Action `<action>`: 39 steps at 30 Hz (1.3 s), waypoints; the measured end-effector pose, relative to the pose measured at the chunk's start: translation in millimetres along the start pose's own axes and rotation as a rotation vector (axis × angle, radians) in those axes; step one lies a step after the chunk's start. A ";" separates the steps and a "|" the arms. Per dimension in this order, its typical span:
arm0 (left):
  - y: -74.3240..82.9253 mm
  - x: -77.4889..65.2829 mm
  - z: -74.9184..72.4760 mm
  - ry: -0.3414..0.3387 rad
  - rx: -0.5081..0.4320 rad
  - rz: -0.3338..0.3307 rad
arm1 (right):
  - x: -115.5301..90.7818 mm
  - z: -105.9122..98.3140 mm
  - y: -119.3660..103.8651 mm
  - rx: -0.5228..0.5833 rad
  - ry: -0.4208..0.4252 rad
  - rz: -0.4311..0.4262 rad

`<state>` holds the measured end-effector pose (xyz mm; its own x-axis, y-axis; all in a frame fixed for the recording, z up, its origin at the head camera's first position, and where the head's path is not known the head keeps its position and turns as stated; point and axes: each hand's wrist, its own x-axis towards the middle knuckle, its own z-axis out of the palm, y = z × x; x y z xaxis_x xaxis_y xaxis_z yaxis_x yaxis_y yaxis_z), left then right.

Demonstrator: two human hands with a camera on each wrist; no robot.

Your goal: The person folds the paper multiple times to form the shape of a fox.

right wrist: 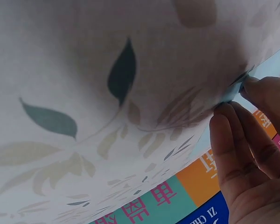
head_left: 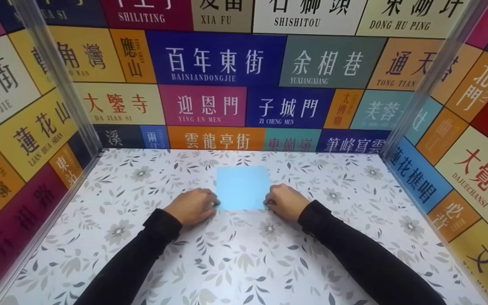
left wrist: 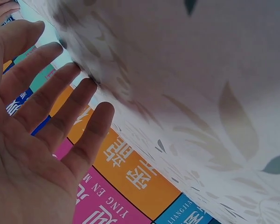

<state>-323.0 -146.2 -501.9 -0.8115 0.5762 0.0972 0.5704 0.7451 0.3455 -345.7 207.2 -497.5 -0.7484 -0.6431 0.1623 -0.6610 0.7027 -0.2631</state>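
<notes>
A square light blue sheet of paper [head_left: 242,187] lies flat on the flowered tabletop, one edge toward the person. At its lower left corner is my left hand [head_left: 194,206]. The left wrist view shows that hand [left wrist: 46,102] with loosely bent, spread fingers, their tips down at the table and the thumb apart from them. My right hand [head_left: 286,202] is at the sheet's lower right corner. Seen from the right wrist, this hand [right wrist: 252,135] pinches the paper's edge between thumb and bent fingers.
The white table [head_left: 235,262] has a grey leaf and flower print. Walls with colourful Chinese sign panels [head_left: 214,59] enclose it at the back and both sides. Clear strips run up the left corner [head_left: 64,80] and right corner [head_left: 424,76]. Both forearms wear black sleeves [head_left: 354,245].
</notes>
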 end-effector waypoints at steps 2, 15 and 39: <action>0.6 0.2 -0.3 -0.003 0.007 -0.017 | -2.3 0.1 -0.5 0.007 0.005 -0.005; -0.2 14.3 3.7 0.019 0.041 -0.078 | -20.5 -1.8 -8.5 0.030 -0.028 -0.074; 0.6 34.2 5.7 0.012 0.098 -0.125 | -57.7 -1.6 -30.5 0.079 -0.043 -0.133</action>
<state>-349.7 -124.2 -503.8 -0.8782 0.4731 0.0703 0.4738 0.8405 0.2629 -282.5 223.3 -497.3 -0.6502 -0.7427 0.1603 -0.7466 0.5855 -0.3159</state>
